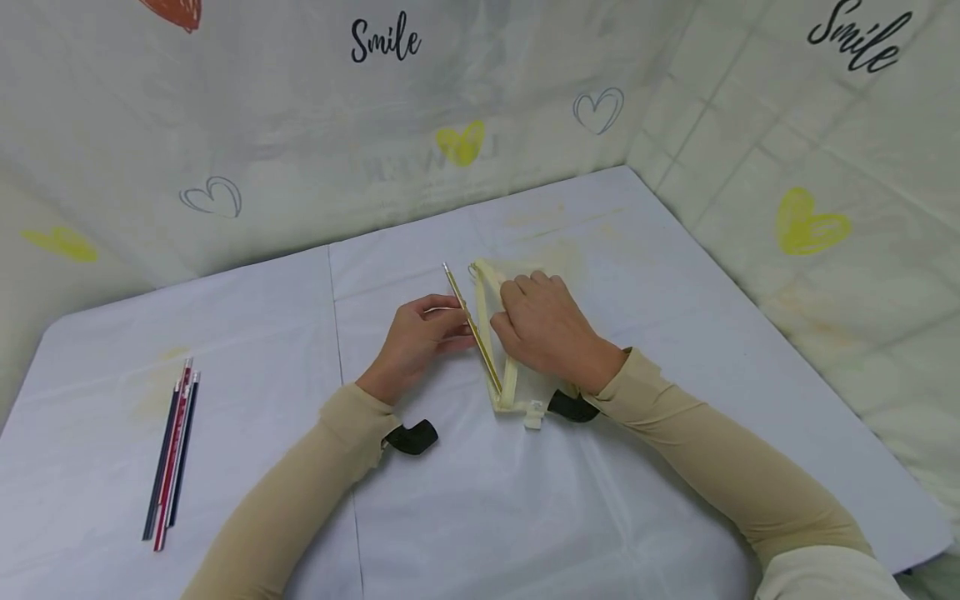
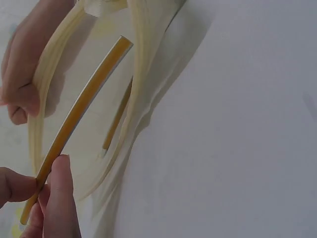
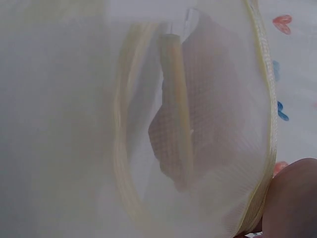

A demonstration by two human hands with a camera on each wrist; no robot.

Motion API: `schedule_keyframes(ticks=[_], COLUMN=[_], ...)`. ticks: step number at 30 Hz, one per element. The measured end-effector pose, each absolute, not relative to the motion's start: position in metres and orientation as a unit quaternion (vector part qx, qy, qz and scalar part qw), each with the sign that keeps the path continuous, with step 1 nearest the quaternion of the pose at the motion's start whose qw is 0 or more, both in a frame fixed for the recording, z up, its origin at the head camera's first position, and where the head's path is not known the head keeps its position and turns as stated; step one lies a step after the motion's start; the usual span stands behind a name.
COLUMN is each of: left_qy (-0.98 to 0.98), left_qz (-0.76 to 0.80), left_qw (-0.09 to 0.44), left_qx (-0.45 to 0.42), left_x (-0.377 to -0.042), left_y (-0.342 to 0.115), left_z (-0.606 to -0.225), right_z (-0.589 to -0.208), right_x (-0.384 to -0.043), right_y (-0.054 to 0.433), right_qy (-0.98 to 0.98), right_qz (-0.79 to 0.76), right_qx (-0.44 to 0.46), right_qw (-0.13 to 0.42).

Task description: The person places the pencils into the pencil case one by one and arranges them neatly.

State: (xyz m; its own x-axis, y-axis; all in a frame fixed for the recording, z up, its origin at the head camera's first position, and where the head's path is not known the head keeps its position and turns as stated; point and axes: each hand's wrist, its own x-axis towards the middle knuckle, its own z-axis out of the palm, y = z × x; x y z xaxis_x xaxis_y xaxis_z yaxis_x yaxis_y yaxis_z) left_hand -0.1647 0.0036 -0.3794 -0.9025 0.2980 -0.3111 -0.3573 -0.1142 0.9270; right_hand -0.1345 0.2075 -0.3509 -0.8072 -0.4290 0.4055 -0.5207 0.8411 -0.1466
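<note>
A slim gold pencil [image 1: 474, 329] with a silvery end is pinched between the thumb and fingers of my left hand [image 1: 423, 337]. It slants across the open mouth of a cream mesh zip pouch [image 1: 510, 387]. My right hand [image 1: 553, 325] grips the pouch's far edge and holds the mouth apart. In the left wrist view, a second gold pencil [image 2: 118, 116] lies inside the pouch, partly hidden by the near zip edge [image 2: 138, 49]. Through the mesh in the right wrist view, the pencil [image 3: 178, 99] and a blurred left hand [image 3: 213, 99] show.
Several dark blue and red pencils [image 1: 174, 450] lie bunched on the left of the white-covered table [image 1: 465, 517]. A small white tag [image 1: 533, 415] sticks out from the pouch's near end. Printed white sheets [image 1: 300, 100] stand along the back and right.
</note>
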Motion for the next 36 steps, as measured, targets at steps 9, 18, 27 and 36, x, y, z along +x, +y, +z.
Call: schedule_keyframes(ticks=[9, 18, 27, 36], left_qy=[0.625, 0.638, 0.646, 0.670], left_qz=[0.740, 0.724, 0.718, 0.697], left_qw=[0.249, 0.263, 0.259, 0.256], left_qx=[-0.028, -0.023, -0.002, 0.003], left_x=[-0.161, -0.161, -0.159, -0.159], left_y=[0.016, 0.024, 0.030, 0.019], left_z=[-0.388, -0.386, -0.385, -0.381], right_z=[-0.352, -0.351, -0.352, -0.350], right_x=[-0.135, -0.134, -0.134, -0.133], right_y=[0.208, 0.207, 0.208, 0.209], right_qy=[-0.944, -0.945, -0.940, -0.942], right_qz=[0.124, 0.117, 0.115, 0.109], right_qx=[0.252, 0.251, 0.259, 0.258], right_qw=[0.171, 0.175, 0.190, 0.187])
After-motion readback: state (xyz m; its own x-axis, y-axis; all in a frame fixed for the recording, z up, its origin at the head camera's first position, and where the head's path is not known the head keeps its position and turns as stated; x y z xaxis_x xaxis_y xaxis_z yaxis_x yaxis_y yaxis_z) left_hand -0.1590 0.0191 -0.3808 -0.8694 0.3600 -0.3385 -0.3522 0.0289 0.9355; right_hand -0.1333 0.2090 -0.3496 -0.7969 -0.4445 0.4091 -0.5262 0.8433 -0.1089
